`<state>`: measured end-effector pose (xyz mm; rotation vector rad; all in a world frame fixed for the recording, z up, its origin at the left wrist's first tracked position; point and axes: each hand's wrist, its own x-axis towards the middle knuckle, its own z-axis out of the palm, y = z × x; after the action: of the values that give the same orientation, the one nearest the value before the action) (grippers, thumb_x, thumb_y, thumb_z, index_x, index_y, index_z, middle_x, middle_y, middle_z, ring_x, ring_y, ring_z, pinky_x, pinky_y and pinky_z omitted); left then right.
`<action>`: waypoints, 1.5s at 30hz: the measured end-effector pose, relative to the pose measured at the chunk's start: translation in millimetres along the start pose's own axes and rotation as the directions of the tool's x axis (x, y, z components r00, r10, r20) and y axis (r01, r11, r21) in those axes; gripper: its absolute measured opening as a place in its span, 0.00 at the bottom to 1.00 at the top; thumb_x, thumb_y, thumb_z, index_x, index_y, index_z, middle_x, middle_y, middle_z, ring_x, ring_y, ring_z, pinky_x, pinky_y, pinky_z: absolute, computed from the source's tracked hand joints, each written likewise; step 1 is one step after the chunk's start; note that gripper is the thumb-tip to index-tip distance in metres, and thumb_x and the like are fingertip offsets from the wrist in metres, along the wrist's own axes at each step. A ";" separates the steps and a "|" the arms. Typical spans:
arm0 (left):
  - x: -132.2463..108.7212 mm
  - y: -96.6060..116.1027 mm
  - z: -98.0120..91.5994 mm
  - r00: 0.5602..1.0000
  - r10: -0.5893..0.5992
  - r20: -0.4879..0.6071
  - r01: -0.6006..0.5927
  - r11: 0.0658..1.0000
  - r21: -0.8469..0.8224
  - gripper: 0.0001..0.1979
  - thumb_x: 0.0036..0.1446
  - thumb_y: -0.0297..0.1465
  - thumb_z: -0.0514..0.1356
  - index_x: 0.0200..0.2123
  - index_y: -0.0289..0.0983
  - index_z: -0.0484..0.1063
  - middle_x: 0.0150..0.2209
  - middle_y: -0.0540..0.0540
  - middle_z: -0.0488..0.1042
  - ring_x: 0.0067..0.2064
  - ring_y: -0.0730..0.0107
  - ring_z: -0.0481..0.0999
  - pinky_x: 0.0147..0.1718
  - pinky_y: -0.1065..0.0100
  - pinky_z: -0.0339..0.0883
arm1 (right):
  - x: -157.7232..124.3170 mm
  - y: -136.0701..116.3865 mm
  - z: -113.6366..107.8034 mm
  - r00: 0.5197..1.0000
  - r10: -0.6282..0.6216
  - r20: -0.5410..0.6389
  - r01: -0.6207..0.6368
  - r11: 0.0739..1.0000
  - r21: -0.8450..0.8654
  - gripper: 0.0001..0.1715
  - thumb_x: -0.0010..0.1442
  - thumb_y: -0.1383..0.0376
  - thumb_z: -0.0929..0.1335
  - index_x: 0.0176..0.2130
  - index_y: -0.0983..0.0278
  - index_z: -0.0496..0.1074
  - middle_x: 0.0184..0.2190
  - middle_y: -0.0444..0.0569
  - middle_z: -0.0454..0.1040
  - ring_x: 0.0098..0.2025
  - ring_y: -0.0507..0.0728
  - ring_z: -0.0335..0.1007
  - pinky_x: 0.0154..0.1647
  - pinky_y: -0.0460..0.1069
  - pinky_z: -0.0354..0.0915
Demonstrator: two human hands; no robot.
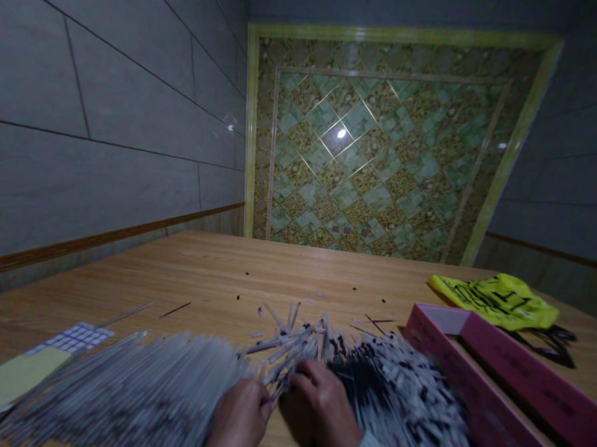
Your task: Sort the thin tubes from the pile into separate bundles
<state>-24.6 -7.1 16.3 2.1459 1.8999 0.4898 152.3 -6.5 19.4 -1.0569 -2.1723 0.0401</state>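
My left hand [238,413] is closed in a pinch near the middle of the table's front, beside a broad pile of long, thin, clear sticks or tubes [137,392]. Close to its right, my right hand [322,399] has its fingers bent and drawn together. What either hand grips is hidden or too small to make out. Short, whitish tube-like pieces [297,340] lie loosely heaped just beyond both hands. Right of my right hand spreads a dense pile of black-and-white, thin pieces [412,384], with a dark bundle [359,380] at its near side.
A pink open box [526,371] stands at the right, with a yellow plastic bag [497,300] behind it. At the far left lie a pale yellow pad [26,374] and a checked sheet [77,337]. Small dark bits dot the wooden table [205,268]; tiled walls surround it.
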 end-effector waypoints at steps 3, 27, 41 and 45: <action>0.1 1.7 -1.3 1.000 0.020 -0.015 -0.021 0.996 -0.090 0.09 0.49 0.32 0.56 0.25 0.39 0.76 0.29 0.44 0.78 0.35 0.63 0.75 0.32 0.68 0.57 | -9.8 3.1 -14.0 0.960 0.190 -0.204 -0.128 0.950 0.284 0.10 0.57 0.69 0.64 0.41 0.62 0.70 0.40 0.52 0.71 0.42 0.58 0.67 0.41 0.50 0.63; 6.4 30.2 13.1 0.980 0.034 0.196 0.193 0.081 -0.978 0.16 0.46 0.40 0.64 0.33 0.34 0.72 0.30 0.44 0.78 0.33 0.67 0.76 0.29 0.72 0.66 | -37.5 -16.5 20.2 0.688 0.533 0.492 -0.455 -0.211 0.865 0.29 0.43 0.43 0.70 0.24 0.68 0.68 0.13 0.48 0.73 0.10 0.49 0.64 0.09 0.39 0.54; 3.7 36.3 13.1 0.991 0.009 0.132 0.125 0.258 -0.958 0.18 0.49 0.45 0.60 0.28 0.34 0.75 0.25 0.45 0.76 0.25 0.70 0.71 0.24 0.72 0.63 | -41.1 -20.2 20.7 0.700 0.669 0.250 -0.455 0.149 0.878 0.26 0.43 0.46 0.71 0.22 0.65 0.64 0.11 0.43 0.68 0.09 0.49 0.61 0.09 0.41 0.54; 2.4 37.5 12.6 0.992 -0.006 0.130 0.127 0.267 -0.955 0.19 0.49 0.45 0.60 0.29 0.33 0.76 0.24 0.46 0.76 0.25 0.70 0.71 0.23 0.72 0.62 | -41.0 -21.3 19.7 0.712 0.650 0.267 -0.475 0.165 0.864 0.27 0.48 0.45 0.67 0.21 0.66 0.66 0.11 0.45 0.69 0.09 0.49 0.60 0.09 0.41 0.54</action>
<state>14.8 -9.1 19.5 1.1543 1.0291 1.1326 142.8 -44.1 -12.6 -1.0307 -1.0624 1.3131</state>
